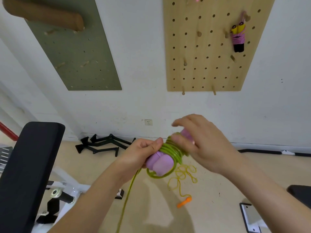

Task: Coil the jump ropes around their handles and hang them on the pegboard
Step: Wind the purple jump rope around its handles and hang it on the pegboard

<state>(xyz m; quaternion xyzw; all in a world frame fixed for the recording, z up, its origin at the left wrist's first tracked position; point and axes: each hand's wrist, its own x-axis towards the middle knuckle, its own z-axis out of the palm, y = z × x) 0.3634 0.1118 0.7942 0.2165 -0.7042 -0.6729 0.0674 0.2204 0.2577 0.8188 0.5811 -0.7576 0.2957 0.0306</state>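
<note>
Two hands meet mid-frame, over the floor [218, 174] & in front of the wall, well below the wooden pegboard [210, 68]. L hand [143, 152] is clamped on the near end of two lilac handles [159, 163], held side by side as a pair. Its fingers curl under them & the thumb presses on top against the first turns of the green rope [171, 148]. The rope is wound in many tight turns round the handles' middle, w/ one slack loop hanging under the near ends. Its loose tail [129, 187] drops from below the L hand to the bottom edge of the view. R hand [198, 140] sits over the far end of the handles, thumb at the coils, fingers arched above. It is motion-blurred, so can't tell if it grips anything or only touches.

On the floor just past the bundle a yellow rope [181, 175] lies in a loose tangle, w/ an orange handle [184, 202] at its near end. Black bar attachments [104, 143] lie at the foot of the wall, left of the hands, & a wall socket [148, 122] sits above them. A black pad [30, 165] fills the left side.

Near the wooden pegboard's right edge, a pink rope [238, 37] coiled round yellow-and-black handles hangs from a peg. Several other pegs stick out of the board. A green pegboard [75, 61] hangs further left, w/ a brown cylinder [45, 14] at its top.
</note>
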